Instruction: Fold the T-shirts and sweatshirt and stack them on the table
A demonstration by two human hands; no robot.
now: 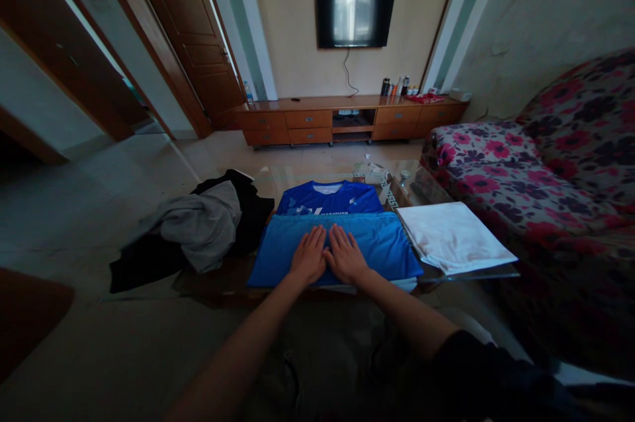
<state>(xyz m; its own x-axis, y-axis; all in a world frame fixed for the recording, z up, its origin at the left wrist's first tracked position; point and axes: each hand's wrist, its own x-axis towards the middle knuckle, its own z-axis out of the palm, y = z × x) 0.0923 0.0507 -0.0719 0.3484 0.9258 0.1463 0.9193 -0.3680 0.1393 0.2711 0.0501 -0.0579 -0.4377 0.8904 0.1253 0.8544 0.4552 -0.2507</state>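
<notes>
A blue T-shirt [381,240] lies on the glass coffee table [476,272], its lower part folded up over the chest. The darker collar and part of some white lettering show at the far side. My left hand [309,256] rests flat on the folded part, fingers stretched forward. Beside it, my right hand [346,254] lies flat too, with the thumbs close together. Neither hand grips the cloth. A folded white cloth [455,237] sits at the table's right end. To the left are a crumpled grey garment [208,223] and black clothing [149,263] in a heap.
A flower-patterned sofa [555,190] stands close on the right. Beyond the table, a low wooden TV cabinet [307,119] carries bottles [397,87] near its right end. A television [355,15] hangs on the wall above, and a brown door [193,32] is at left.
</notes>
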